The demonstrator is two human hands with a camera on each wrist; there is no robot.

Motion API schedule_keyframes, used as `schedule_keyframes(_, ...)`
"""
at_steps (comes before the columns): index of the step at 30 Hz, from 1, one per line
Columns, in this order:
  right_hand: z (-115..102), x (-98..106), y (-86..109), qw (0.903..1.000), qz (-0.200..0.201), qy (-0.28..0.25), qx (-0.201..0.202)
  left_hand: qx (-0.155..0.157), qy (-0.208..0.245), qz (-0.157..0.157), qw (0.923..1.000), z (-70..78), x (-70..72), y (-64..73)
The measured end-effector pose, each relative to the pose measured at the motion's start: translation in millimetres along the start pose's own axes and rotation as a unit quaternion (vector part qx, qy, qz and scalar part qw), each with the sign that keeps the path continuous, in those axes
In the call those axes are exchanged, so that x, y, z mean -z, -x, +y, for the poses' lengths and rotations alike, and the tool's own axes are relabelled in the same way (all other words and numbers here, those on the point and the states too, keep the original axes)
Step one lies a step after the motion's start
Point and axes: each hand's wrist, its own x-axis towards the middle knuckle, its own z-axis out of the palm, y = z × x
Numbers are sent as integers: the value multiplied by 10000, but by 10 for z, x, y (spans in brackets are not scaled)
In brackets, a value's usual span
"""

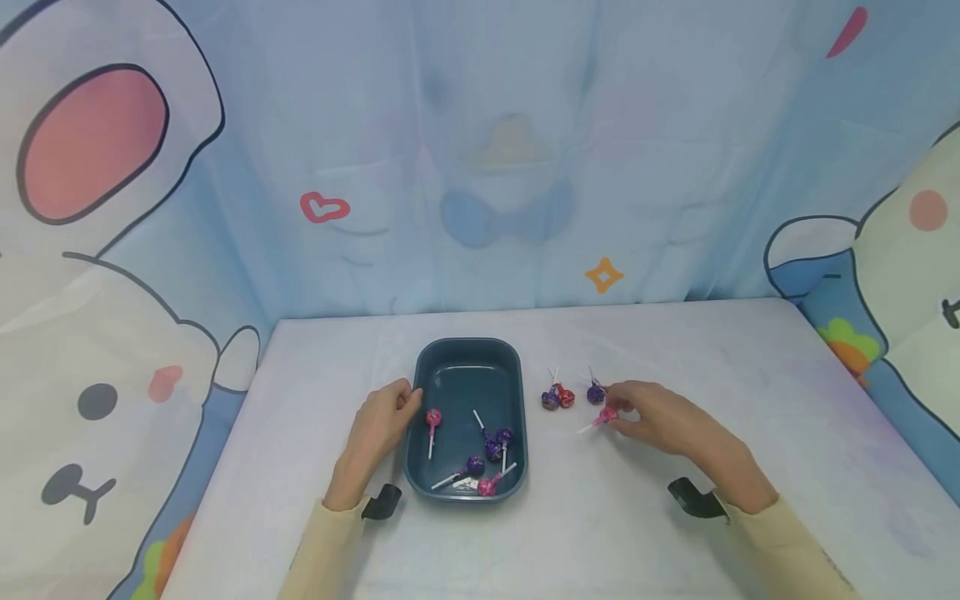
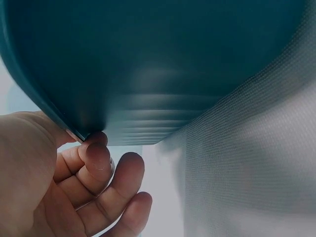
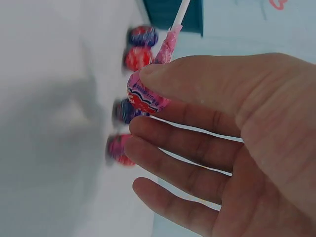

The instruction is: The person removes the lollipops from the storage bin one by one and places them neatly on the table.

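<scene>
My right hand [image 1: 660, 417] pinches a pink-wrapped lollipop [image 3: 148, 94] by its candy head between thumb and finger, its white stick pointing toward the tray. The other fingers extend loosely. Just beyond lies a purple lollipop [image 1: 596, 393], and another pink-wrapped one [image 3: 118, 148] shows behind my fingers in the right wrist view. My left hand [image 1: 381, 421] grips the left rim of a dark teal tray [image 1: 450, 367], thumb and index finger on the edge. Inside the tray lie a pink lollipop [image 1: 433, 418] at the left and several purple and pink ones toward the near end.
Between the tray and my right hand, a purple lollipop [image 1: 550, 401] and a red one [image 1: 567, 398] sit together on the white-covered table [image 1: 600, 525]. A light blue printed curtain [image 1: 360, 167] hangs behind the table's far edge, with cartoon-printed cloth at both sides.
</scene>
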Motion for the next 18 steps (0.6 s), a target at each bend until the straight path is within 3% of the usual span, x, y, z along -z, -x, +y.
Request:
schedule_keyframes(8,261,4,-25,9985,-54,150,-517,34,19,-33,10000,7,1,-1)
schedule_keyframes(18,471,-4,-81,9980,-127,88,-612,-1,10,-28,10000,-2,2,4)
